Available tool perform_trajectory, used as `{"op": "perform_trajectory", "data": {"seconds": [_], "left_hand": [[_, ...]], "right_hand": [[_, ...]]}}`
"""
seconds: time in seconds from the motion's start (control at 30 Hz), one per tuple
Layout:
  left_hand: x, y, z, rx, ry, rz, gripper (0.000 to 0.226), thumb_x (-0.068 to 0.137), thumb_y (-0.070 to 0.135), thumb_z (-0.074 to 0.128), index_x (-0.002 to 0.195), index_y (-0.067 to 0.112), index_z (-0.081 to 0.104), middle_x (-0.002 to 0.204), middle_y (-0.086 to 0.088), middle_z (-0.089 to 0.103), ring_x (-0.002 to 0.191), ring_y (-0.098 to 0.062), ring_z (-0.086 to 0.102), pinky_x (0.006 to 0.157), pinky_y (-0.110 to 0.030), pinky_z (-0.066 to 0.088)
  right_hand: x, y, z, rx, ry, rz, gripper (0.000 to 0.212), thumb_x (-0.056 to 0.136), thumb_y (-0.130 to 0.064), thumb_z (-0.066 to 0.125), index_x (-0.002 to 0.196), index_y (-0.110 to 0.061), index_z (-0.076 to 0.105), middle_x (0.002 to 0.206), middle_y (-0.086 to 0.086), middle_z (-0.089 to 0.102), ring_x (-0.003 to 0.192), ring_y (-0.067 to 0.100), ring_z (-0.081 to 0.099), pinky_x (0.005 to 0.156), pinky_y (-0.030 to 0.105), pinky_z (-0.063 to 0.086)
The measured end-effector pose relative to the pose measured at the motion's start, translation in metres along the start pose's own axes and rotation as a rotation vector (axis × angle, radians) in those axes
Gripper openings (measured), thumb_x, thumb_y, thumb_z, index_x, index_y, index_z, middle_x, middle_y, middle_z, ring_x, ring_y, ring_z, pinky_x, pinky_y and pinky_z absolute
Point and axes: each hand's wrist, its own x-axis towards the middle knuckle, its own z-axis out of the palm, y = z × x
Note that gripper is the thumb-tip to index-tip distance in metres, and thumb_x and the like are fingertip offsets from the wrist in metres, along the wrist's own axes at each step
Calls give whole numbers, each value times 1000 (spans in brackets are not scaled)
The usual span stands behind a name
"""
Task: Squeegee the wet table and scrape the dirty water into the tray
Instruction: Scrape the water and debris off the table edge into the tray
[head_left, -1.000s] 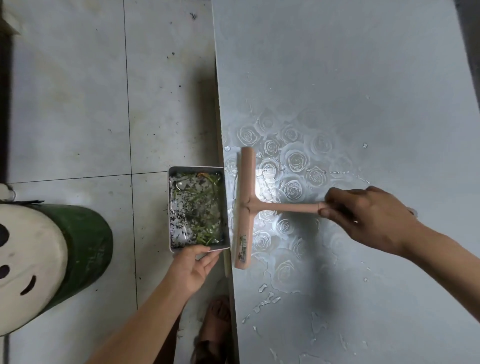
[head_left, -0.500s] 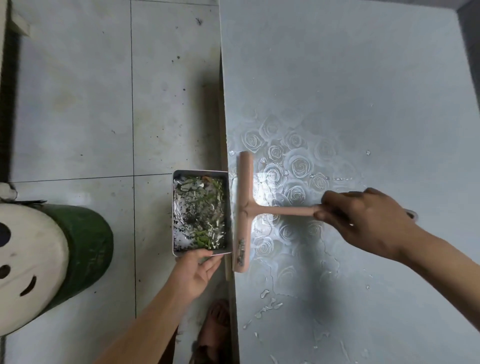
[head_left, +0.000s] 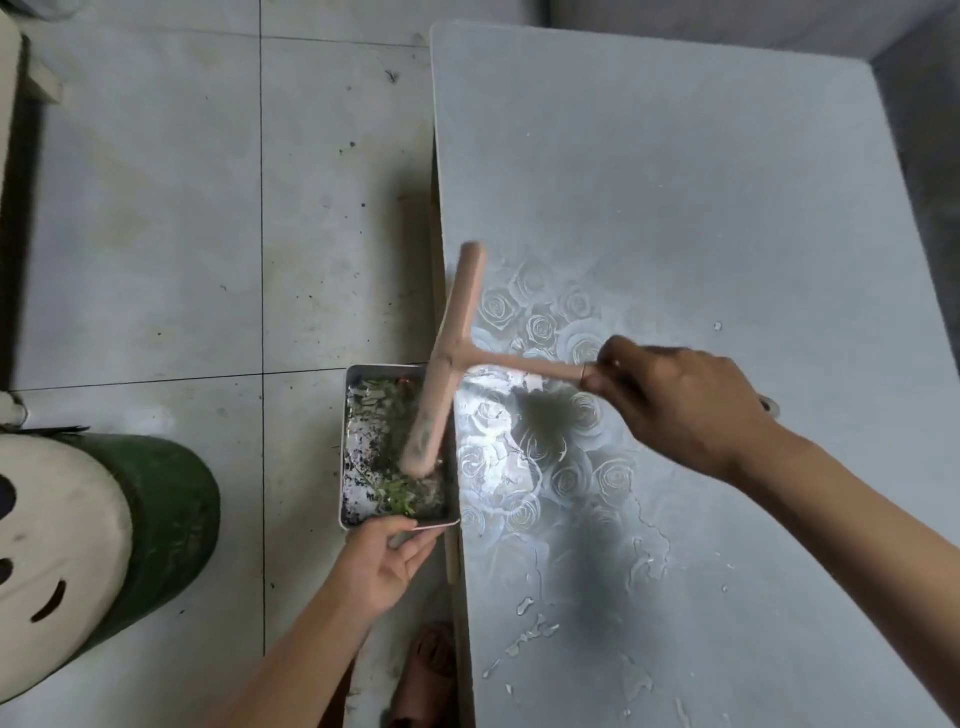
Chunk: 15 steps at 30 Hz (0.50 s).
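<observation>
Squeegee (head_left: 447, 358) tipped over tray (head_left: 344, 447), right hand (head_left: 675, 405) clamped on its handle, left hand (head_left: 384, 556) pinching tray rim; puddles (head_left: 530, 629) right of tray not yet cleared.

Two arms and two hands show. The left hand (head_left: 382, 564) is in the lower middle of the frame. Its left forearm (head_left: 291, 670) comes up from the bottom edge and is bare all the way down, with skin only. The right hand (head_left: 680, 400) is in the middle right. Its right forearm (head_left: 857, 525) comes in from the lower right edge and is bare too. This arm looks bigger because it is nearer the camera. At the bottom middle of the frame is a foot (head_left: 431, 670) in a brownish sandal (head_left: 422, 691). It is dim and blurry, so the straps are hard to make out.
</observation>
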Motion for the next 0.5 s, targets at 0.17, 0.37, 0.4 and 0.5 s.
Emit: {"op": "perform_trajectory", "data": {"seconds": [0.17, 0.37, 0.4, 0.5], "left_hand": [[-8, 8, 2, 7, 0, 14, 52, 87, -13, 37, 137, -1, 40, 121, -27, 58, 77, -36, 70, 96, -41, 43], [-18, 20, -6, 13, -27, 10, 30, 89, -13, 36, 115, -6, 50, 119, -32, 57, 97, -40, 61, 105, -45, 40], [-20, 22, -8, 15, -30, 10, 25, 89, -13, 37, 107, -5, 52, 115, -31, 59, 96, -39, 62, 106, -45, 39], [-25, 27, -15, 33, -29, 9, 19, 88, -12, 38, 90, -1, 53, 102, -28, 64, 96, -40, 63, 106, -45, 40]], "right_hand": [[28, -7, 4, 100, 3, 175, 33, 99, -47, 32, 118, -24, 45, 86, 12, 66, 67, 34, 49, 57, 36, 34], [-44, -22, 35, 166, -38, 282, 34, 99, -47, 29, 127, -34, 44, 82, 12, 65, 74, 38, 60, 55, 37, 40], [-64, -27, 39, 188, -56, 310, 34, 99, -47, 28, 127, -35, 44, 80, 11, 65, 74, 38, 61, 55, 38, 42], [-117, -42, 43, 147, -132, 400, 35, 98, -46, 26, 132, -42, 37, 78, 4, 63, 74, 33, 62, 56, 37, 45]]}}
